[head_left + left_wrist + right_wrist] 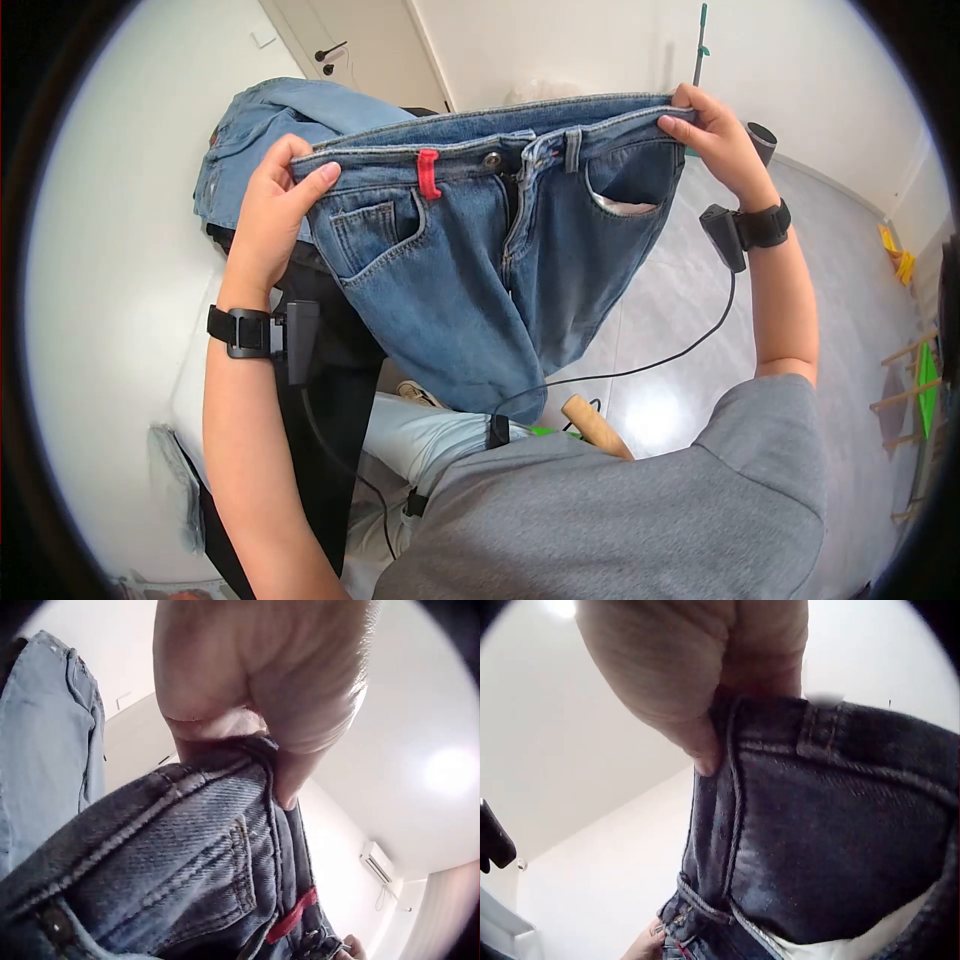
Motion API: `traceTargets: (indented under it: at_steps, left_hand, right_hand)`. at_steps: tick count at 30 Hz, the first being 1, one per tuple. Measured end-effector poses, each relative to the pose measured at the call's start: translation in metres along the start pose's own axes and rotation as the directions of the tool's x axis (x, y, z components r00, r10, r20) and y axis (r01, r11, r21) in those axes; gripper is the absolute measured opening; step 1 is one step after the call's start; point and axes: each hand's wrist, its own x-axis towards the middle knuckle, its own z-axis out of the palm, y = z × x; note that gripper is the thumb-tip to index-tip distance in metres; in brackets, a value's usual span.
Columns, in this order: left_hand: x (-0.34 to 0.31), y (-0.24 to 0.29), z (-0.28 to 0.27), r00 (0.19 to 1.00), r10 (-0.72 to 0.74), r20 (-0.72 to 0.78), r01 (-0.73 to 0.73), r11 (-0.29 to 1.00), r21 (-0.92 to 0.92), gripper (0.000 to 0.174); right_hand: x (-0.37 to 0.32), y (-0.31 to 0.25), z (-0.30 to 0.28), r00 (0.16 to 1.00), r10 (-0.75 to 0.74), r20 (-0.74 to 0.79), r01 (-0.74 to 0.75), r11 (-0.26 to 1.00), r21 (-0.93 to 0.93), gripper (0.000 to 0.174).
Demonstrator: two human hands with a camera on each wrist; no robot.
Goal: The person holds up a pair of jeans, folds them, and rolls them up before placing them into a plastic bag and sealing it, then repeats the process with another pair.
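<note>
A pair of blue jeans (440, 260) hangs from both hands, its waistband stretched wide between them and the legs dropping toward the floor. At one end of the waistband the left hand (277, 205) pinches the denim, thumb in front. The right hand (728, 145) grips the opposite end the same way, thumb over the edge. A red belt loop (428, 174) stands out near the left front pocket, and a metal button (491, 160) shows beside the open fly. White pocket lining (626, 207) peeks from the other pocket. In the left wrist view, the left thumb presses the waistband (281, 825).
Lighter blue denim (285, 125) lies on a black surface (335, 330) behind the left hand. A wooden handle-like piece (597, 428) is by the person's waist. A cable (660, 366) runs from the right wrist camera. Green and wooden furniture (925, 390) stands at far right.
</note>
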Motion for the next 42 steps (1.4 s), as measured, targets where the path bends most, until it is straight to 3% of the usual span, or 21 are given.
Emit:
traceTargets:
  at_steps: [1, 3, 6, 8, 9, 12, 14, 20, 23, 24, 26, 28, 29, 30, 32, 33, 35, 37, 38, 40, 42]
  left_hand:
    - [-0.001, 0.002, 0.006, 1.000, -0.005, 0.000, 0.005, 1.000, 0.008, 0.013]
    - [-0.003, 0.002, 0.027, 0.954, 0.121, -0.275, -0.107, 0.992, 0.065, 0.020]
    - [-0.007, -0.012, 0.020, 0.983, -0.022, -0.180, 0.007, 0.997, -0.082, 0.026]
    - [-0.013, -0.015, 0.031, 0.959, 0.018, -0.284, -0.055, 0.991, -0.121, 0.021]
    - [-0.015, -0.018, 0.036, 0.939, 0.014, -0.343, -0.058, 0.991, -0.117, 0.021]
    - [-0.019, -0.015, 0.046, 0.885, -0.025, -0.464, -0.054, 0.986, -0.157, 0.019]
    - [-0.017, -0.016, 0.046, 0.880, -0.059, -0.471, -0.030, 0.983, -0.180, 0.019]
    - [-0.002, -0.014, 0.057, 0.672, 0.204, -0.712, 0.001, 0.961, 0.276, 0.037]
    - [0.003, -0.018, 0.058, 0.641, 0.066, -0.765, 0.001, 0.996, 0.087, 0.047]
    - [0.004, -0.019, 0.056, 0.641, -0.068, -0.764, 0.016, 0.997, -0.075, 0.049]
    - [0.007, -0.027, 0.057, 0.610, 0.034, -0.792, -0.044, 0.999, 0.008, 0.051]
    - [0.004, -0.022, 0.052, 0.755, -0.110, -0.646, -0.180, 0.913, -0.367, 0.052]
    - [0.006, -0.019, 0.048, 0.803, -0.084, -0.591, -0.252, 0.850, -0.463, 0.053]
    - [0.004, -0.014, 0.043, 0.798, -0.061, -0.600, -0.272, 0.852, -0.448, 0.053]
    - [-0.006, 0.002, 0.030, 0.951, 0.217, -0.223, -0.310, 0.609, -0.730, 0.054]
    - [-0.007, 0.016, 0.038, 0.957, 0.196, -0.212, -0.283, 0.490, -0.825, 0.055]
    - [-0.004, 0.026, 0.043, 0.968, 0.206, -0.143, -0.230, 0.505, -0.832, 0.056]
    - [0.004, 0.034, 0.048, 0.983, 0.180, -0.037, -0.142, 0.617, -0.774, 0.057]
    - [0.008, 0.036, 0.052, 0.991, 0.134, -0.014, -0.105, 0.704, -0.703, 0.058]
    - [0.014, 0.032, 0.066, 0.993, 0.120, -0.017, -0.102, 0.752, -0.651, 0.060]
    - [0.016, 0.027, 0.076, 0.988, 0.091, -0.122, -0.142, 0.842, -0.521, 0.060]
  right_hand:
    - [0.000, 0.007, 0.005, 0.999, -0.024, -0.046, 0.025, 0.999, 0.029, 0.022]
    - [-0.003, 0.013, 0.021, 0.988, -0.025, -0.154, 0.039, 0.995, 0.090, 0.018]
    - [-0.006, -0.002, 0.041, 0.954, 0.060, -0.295, 0.028, 0.958, 0.284, 0.015]
    - [-0.007, -0.001, 0.056, 0.883, 0.206, -0.422, -0.054, 0.937, 0.345, 0.023]
    - [-0.005, -0.002, 0.066, 0.851, 0.273, -0.448, 0.024, 0.832, 0.554, 0.024]
    - [-0.001, -0.009, 0.077, 0.787, 0.331, -0.521, 0.100, 0.764, 0.637, 0.023]
    - [0.000, -0.011, 0.079, 0.779, 0.314, -0.542, 0.094, 0.797, 0.597, 0.022]
    - [0.002, -0.004, 0.080, 0.754, 0.122, -0.645, 0.144, 0.928, 0.345, 0.019]
    - [0.007, 0.013, 0.080, 0.727, -0.053, -0.684, 0.186, 0.975, 0.122, 0.021]
    - [0.009, 0.017, 0.080, 0.730, -0.052, -0.682, 0.187, 0.974, 0.125, 0.021]
    - [0.011, 0.028, 0.079, 0.777, 0.075, -0.625, 0.136, 0.950, 0.282, 0.022]
    - [0.009, 0.017, 0.074, 0.814, 0.150, -0.561, 0.210, 0.825, 0.524, 0.025]
    - [0.010, 0.005, 0.075, 0.768, 0.136, -0.626, 0.282, 0.805, 0.521, 0.028]
    - [0.008, -0.002, 0.070, 0.827, 0.030, -0.562, 0.399, 0.672, 0.623, 0.032]
    - [0.013, -0.022, 0.070, 0.840, 0.043, -0.541, 0.488, 0.376, 0.788, 0.029]
    - [0.021, -0.025, 0.077, 0.842, 0.041, -0.539, 0.489, 0.366, 0.792, 0.029]
    - [0.049, -0.028, 0.093, 0.824, 0.344, -0.451, 0.338, 0.340, 0.877, 0.029]
    - [0.064, -0.037, 0.120, 0.951, 0.222, -0.215, 0.141, 0.306, 0.941, 0.030]
    - [0.064, -0.048, 0.136, 0.978, 0.142, -0.156, 0.074, 0.461, 0.884, 0.032]
    - [0.070, -0.073, 0.160, 0.996, -0.093, -0.011, 0.055, 0.487, 0.872, 0.034]
    - [0.065, -0.095, 0.173, 0.963, -0.255, 0.091, -0.031, 0.231, 0.972, 0.032]
